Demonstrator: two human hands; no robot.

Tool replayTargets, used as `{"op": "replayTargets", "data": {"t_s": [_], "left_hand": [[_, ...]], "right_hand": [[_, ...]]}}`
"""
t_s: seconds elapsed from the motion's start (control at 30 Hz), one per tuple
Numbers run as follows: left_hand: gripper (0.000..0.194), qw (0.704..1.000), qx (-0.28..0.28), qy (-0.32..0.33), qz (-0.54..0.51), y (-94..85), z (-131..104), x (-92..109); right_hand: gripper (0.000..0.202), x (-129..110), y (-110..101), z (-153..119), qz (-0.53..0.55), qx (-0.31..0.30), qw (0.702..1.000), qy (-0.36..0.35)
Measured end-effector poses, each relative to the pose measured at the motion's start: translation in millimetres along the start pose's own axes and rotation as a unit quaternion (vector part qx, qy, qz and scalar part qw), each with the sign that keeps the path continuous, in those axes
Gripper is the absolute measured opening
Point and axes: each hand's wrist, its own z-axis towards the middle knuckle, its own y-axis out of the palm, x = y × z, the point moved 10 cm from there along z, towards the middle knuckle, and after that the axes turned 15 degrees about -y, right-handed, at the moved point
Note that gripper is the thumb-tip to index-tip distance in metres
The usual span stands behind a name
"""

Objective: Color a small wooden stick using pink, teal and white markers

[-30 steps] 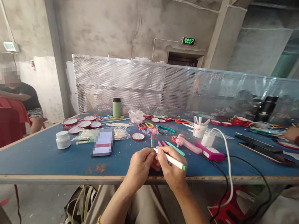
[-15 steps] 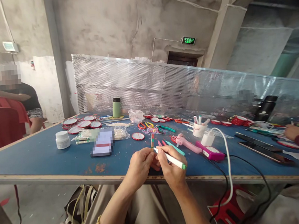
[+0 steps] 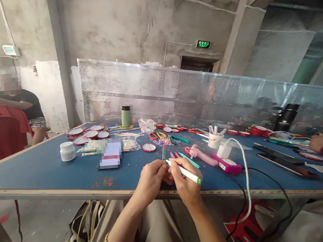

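Near the front edge of the blue table [image 3: 51, 178], my left hand [image 3: 151, 177] pinches a small flat wooden stick [image 3: 164, 153] with red, green and orange bands, its end pointing up. My right hand [image 3: 187, 184] grips a white marker [image 3: 188, 174] with a green end, its tip against or very close to the stick. Fingers hide the stick's lower part. Just beyond my hands lie pink and teal markers [image 3: 189, 160], a small round red-rimmed drum [image 3: 149, 147] and a pile of thin coloured strings [image 3: 164, 140].
Pliers [image 3: 179, 139], a pink glue gun [image 3: 203, 155], a magenta box [image 3: 228, 163] with cables and a cup of markers [image 3: 215, 139] lie to the right. A phone [image 3: 110, 155] and white jar [image 3: 67, 151] stand left. A co-worker's hand [image 3: 320, 144] is at far right.
My hands stay almost in place, with the marker at the stick. The stick appears slightly turned. At far right, the co-worker's hand has shifted a little.
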Motion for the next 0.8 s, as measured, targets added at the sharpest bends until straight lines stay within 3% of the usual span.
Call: {"op": "replayTargets", "data": {"t_s": [0.8], "left_hand": [[0.031, 1.000, -0.005, -0.005, -0.005, 0.1, 0.3, 0.6]], "right_hand": [[0.017, 0.4, -1.0, 0.3, -0.007, 0.001, 1.000, 0.014]]}}
